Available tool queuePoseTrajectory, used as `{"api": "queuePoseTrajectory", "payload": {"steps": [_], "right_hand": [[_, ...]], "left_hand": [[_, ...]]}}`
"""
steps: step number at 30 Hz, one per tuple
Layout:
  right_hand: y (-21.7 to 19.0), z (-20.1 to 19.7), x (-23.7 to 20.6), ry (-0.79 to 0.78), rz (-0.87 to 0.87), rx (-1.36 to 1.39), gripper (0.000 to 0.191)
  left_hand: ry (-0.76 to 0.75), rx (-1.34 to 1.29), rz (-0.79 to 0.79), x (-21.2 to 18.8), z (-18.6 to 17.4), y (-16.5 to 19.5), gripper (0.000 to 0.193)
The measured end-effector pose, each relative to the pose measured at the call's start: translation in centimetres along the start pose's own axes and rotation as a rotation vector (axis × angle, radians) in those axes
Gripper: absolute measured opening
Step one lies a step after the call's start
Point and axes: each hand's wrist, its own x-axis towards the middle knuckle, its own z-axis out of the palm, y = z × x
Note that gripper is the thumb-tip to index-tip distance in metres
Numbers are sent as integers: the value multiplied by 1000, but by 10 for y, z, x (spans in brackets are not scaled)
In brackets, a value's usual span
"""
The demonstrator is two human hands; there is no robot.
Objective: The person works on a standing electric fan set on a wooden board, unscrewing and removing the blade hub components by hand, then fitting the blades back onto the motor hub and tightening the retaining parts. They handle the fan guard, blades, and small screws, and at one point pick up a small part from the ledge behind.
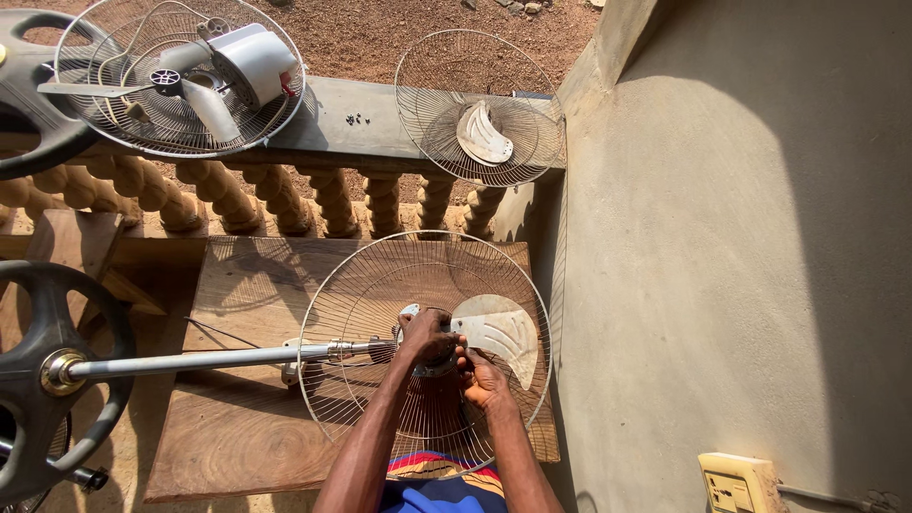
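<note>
1. A round wire fan guard (380, 285), thin bright metal ribs fanning out from its centre, lies on a grained brown wooden table (237, 437).
2. At the guard's hub, the left hand (425, 334) is curled shut over the dark motor hub (439, 359); the right hand (483, 377) touches the same hub just beside it, fingers bent. Whether the right hand truly grips cannot be told.
3. A pale, curved metal fan blade (503, 328) sits inside the guard, just right of the hub.
4. A smooth grey metal pole (190, 361) runs left from the hub to a dark round ribbed base (38, 380).
5. Beyond the guard, a flat concrete ledge (351, 119) on turned balusters carries a second wire guard (480, 104) holding one blade, and a whole fan head (180, 76) with a white motor housing.
</note>
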Motion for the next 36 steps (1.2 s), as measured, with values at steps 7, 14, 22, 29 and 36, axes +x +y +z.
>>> {"api": "queuePoseTrajectory", "payload": {"steps": [7,14,22,29,36], "right_hand": [[-1,0,1,117,20,-41,13],[2,6,2,72,13,20,11],[-1,0,-6,-45,55,-12,9],[3,10,-5,164,3,-113,14],[7,6,-4,3,-18,28,10]], "left_hand": [[-52,25,-50,-1,2,-2,49],[-79,-4,-163,8,4,-3,59],[-83,17,-148,8,4,-6,71],[-80,-7,-142,7,4,-7,77],[-76,33,-147,10,2,-5,81]]}}
